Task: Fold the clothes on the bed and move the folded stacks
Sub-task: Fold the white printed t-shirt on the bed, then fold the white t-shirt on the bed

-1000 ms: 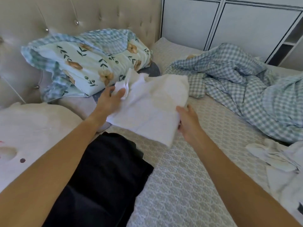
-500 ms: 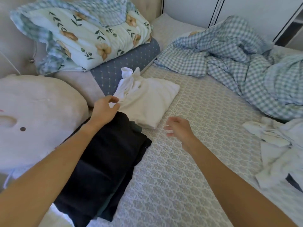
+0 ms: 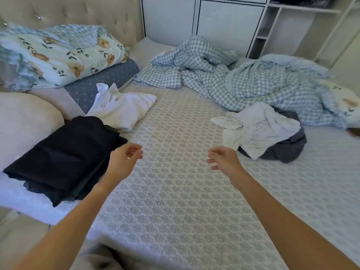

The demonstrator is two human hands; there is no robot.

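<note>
Both hands over the patterned mattress (image 3: 175, 191), holding nothing. Left hand (image 3: 121, 162) hovers just past the near-right corner of the folded black stack (image 3: 64, 156), fingers loosely curled, thumb and fingertips apart, nothing between them. Right hand (image 3: 224, 160) well to the right of that stack, palm turned inward, fingers slack and half bent, also free of cloth. The folded black stack lies at the mattress's left edge, several dark layers, lower edges uneven. Folded white garment (image 3: 122, 108) sits just behind the black stack, its near edge touching or slightly tucked under the stack's far corner; collar end bunched upward. Behind that, a blue dotted pillow (image 3: 105, 78) with a floral quilt (image 3: 58, 55) heaped on it, against the tufted headboard (image 3: 87, 12). A large pale cushion (image 3: 23, 123) borders the black stack on its left. Far to the right of the stack: an unfolded heap, rumpled white clothes (image 3: 257, 127) lying on top of a dark grey garment (image 3: 286, 149). Behind the heap, a crumpled blue checked duvet (image 3: 243, 78) spreads across the far side. White wardrobe (image 3: 214, 22) beyond the bed, open shelves at its right.
</note>
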